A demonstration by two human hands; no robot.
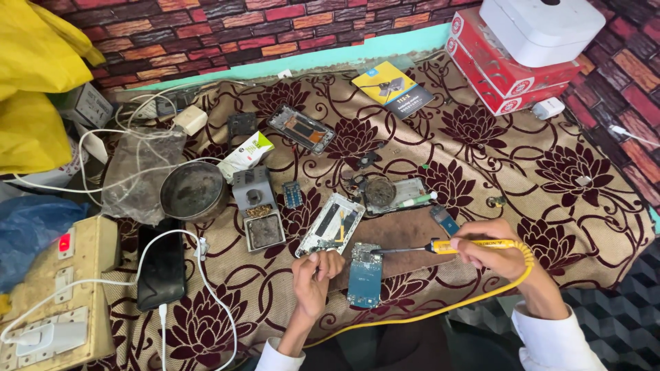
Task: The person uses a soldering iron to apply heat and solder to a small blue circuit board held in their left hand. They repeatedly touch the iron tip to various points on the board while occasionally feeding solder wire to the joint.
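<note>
**Soldering iron on a blue circuit board, low centre of the frame**

Nearest the camera, at the bottom edge, two white sleeves lead up to the hands. The left hand (pixel 313 278), low centre, is loosely curled with its fingertips resting by the top left corner of a blue circuit board (pixel 364 278); whether it pinches anything small I cannot tell. The right hand (pixel 491 251), lower right, is closed around the yellow handle of a soldering iron (pixel 440 246), whose metal tip points left and meets the top edge of the board. The iron's yellow cord (pixel 440 310) loops down from the wrist toward the bottom centre.

The board lies on a brown mat (pixel 405 237) on the floral brown-and-cream cloth (pixel 584 206) covering the worktop. Just above the left hand is an opened phone frame (pixel 330 225), tilted, and beside it to the right a second opened phone shell (pixel 395 194) with a round part on it.

To the lower left a black phone (pixel 161 264) lies plugged into a white cable, next to a beige switchboard (pixel 51 288). Further up, left of centre, sit a grey iron stand (pixel 256 206) and a round dark metal bowl (pixel 194 190). Beyond them, another phone frame (pixel 300 128) and a yellow-and-black booklet (pixel 394 88).

At the upper right, red boxes (pixel 512 72) are stacked with a white box (pixel 543 27) on top, against a brick-patterned wall (pixel 206 31).
</note>
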